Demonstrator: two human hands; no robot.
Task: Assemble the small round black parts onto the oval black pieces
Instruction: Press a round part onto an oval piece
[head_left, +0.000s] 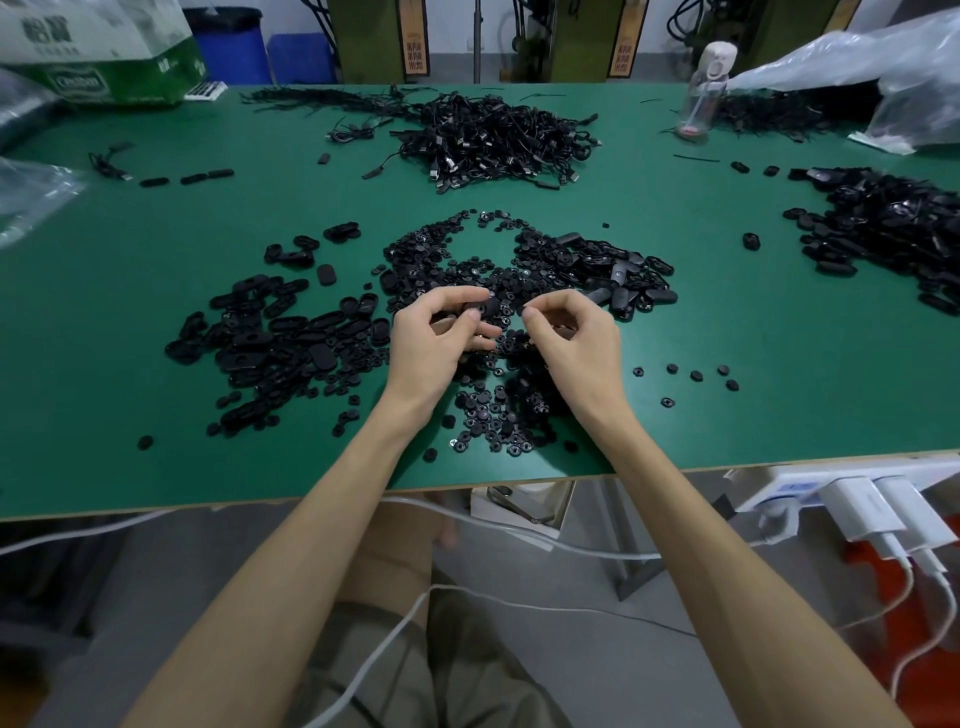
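1. Even, fairly bright light from overhead; a pale sheen lies on the green table (727, 322) near its front edge.
2. Shadows on it are soft and faint.
3. The small round black parts (488, 426) merge into dark masses with tiny glints.
4. Wide-angle distortion bows the table's edges; the space below it is dimmer.

oval pieces (270, 338) left on table (130, 467), round parts (498, 415) centre, cable heap (493, 140) behind

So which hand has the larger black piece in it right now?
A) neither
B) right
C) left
C: the left hand grips the black piece; the right hand only pinches its fingers together, on what is too small to tell.
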